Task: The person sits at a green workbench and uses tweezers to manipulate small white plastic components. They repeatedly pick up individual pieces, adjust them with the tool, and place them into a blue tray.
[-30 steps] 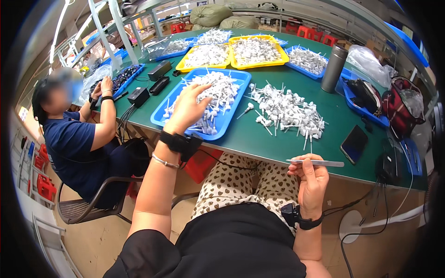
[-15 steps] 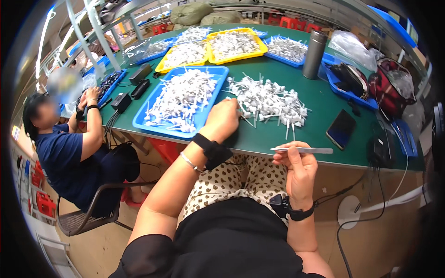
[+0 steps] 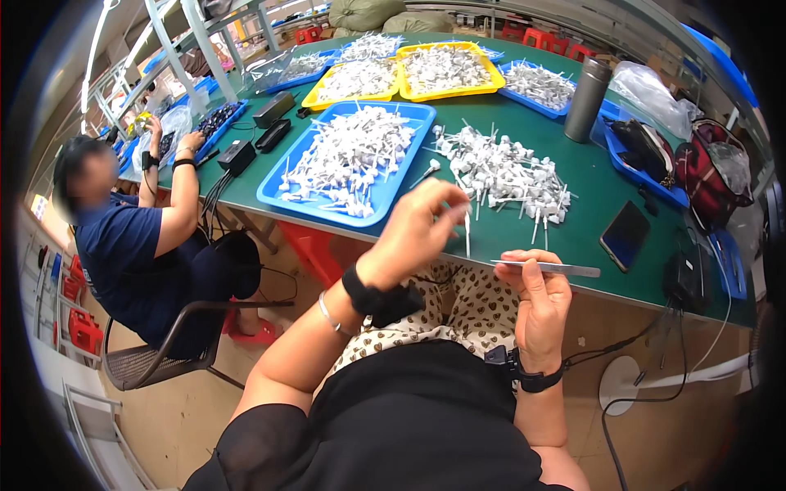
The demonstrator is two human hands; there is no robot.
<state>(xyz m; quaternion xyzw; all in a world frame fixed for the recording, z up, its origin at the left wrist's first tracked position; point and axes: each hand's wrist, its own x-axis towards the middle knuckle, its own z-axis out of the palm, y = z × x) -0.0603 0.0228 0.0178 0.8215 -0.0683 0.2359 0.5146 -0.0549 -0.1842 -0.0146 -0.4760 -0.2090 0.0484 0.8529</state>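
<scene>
My left hand (image 3: 419,229) is raised over the table's near edge, thumb and fingers pinched. From its fingertips hangs a small white plastic piece with a thin stem (image 3: 467,235). My right hand (image 3: 540,307) grips a pair of metal tweezers (image 3: 565,268), held roughly level with the points toward the left hand. A loose pile of similar white stemmed pieces (image 3: 508,173) lies on the green table just beyond both hands. To the left, a blue tray (image 3: 270,186) is heaped with the same kind of pieces. One single piece (image 3: 427,170) lies between the tray and the pile.
Yellow trays (image 3: 446,94) and more blue trays (image 3: 536,105) of white pieces stand at the back. A grey flask (image 3: 587,100), a phone (image 3: 625,236) and a dark red bag (image 3: 714,164) are on the right. At left, a co-worker (image 3: 123,221) sits handling dark parts.
My left hand has lifted from beside the tray and pile and come nearer the tweezers with a white piece. The view has shifted slightly. The co-worker's hands have moved apart.
</scene>
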